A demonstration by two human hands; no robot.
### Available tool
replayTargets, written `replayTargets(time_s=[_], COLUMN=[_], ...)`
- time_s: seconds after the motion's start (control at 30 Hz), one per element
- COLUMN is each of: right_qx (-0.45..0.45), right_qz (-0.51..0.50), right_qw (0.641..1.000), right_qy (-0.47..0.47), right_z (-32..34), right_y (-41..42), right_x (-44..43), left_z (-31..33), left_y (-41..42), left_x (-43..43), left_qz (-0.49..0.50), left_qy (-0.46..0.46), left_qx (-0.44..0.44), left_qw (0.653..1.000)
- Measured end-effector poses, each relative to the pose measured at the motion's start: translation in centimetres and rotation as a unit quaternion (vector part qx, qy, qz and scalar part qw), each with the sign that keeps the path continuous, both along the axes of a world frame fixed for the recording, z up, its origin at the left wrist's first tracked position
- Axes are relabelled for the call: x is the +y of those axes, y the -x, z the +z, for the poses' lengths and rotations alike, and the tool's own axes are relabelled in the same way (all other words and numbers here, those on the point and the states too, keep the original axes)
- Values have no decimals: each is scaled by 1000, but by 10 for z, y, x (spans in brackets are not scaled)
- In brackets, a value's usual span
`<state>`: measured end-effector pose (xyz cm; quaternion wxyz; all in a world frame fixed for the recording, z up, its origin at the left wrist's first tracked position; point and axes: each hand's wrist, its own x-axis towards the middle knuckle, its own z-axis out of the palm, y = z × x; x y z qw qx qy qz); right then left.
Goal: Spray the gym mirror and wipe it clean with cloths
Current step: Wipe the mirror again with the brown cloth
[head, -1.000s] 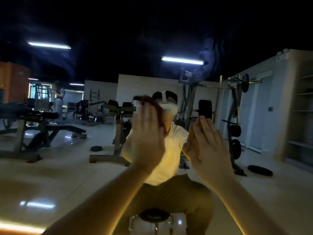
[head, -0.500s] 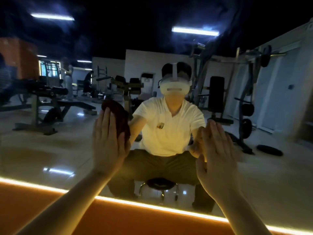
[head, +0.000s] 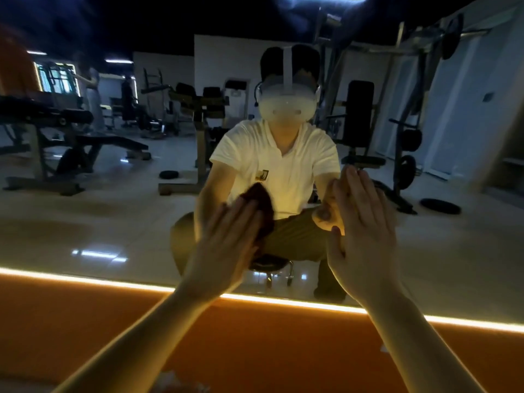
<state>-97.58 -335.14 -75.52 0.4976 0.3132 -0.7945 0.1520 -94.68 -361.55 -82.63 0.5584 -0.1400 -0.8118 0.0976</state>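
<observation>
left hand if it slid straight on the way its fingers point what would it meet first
The dark red cloth, bunched just past the fingertips of the left hand and apparently pressed under them. Beyond it, up and to the right, only bare mirror glass shows; nothing seems to block it.

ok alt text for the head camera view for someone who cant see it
Two hands are flat against a gym mirror, the left hand pressing a dark red cloth to the glass, the right hand open beside it. It reflects a person on a stool and weight benches.
</observation>
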Motion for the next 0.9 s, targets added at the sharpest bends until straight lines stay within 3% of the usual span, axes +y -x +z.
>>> replayTargets(time_s=[0.1, 0.27, 0.47, 0.9], right_qx=[9, 7, -33, -86], right_qz=[6, 1, -61, -89], right_qw=[1000, 1000, 995, 991], right_qy=[8, 26, 67, 52], right_z=[-1, 1, -2, -3], right_y=[2, 2, 7, 9], right_x=[0, 24, 79, 127], left_z=[-11, -29, -49, -70], left_y=[-21, -16, 6, 46], left_x=[-48, -18, 58, 204], left_qz=[16, 3, -35, -38], left_qy=[-26, -106, -34, -20], left_qx=[-14, -10, -41, -59], left_qw=[999, 994, 998, 997])
